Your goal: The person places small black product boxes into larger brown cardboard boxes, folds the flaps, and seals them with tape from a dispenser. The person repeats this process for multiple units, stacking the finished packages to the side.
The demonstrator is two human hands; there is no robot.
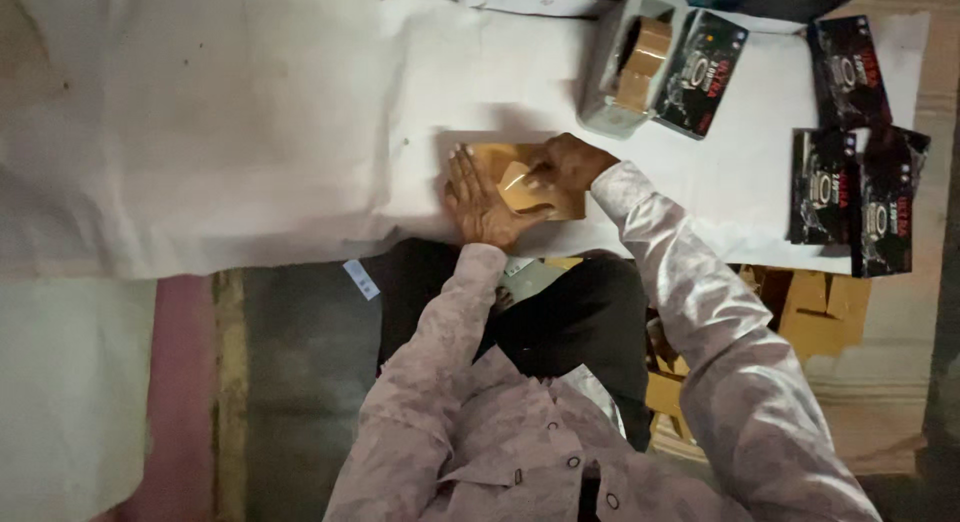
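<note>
A small flat brown cardboard box (520,182) lies on a white paper-covered table (250,132), just in front of the person's chest. The left hand (480,202) presses flat on it, fingers spread open; the right hand (570,164) is curled at its far edge, pinching a pale flap. At one o'clock from the box stands a grey tape dispenser with a brown tape roll (632,62), touching a black printed carton (702,74). At three o'clock, well apart, lie more black cartons (860,197).
</note>
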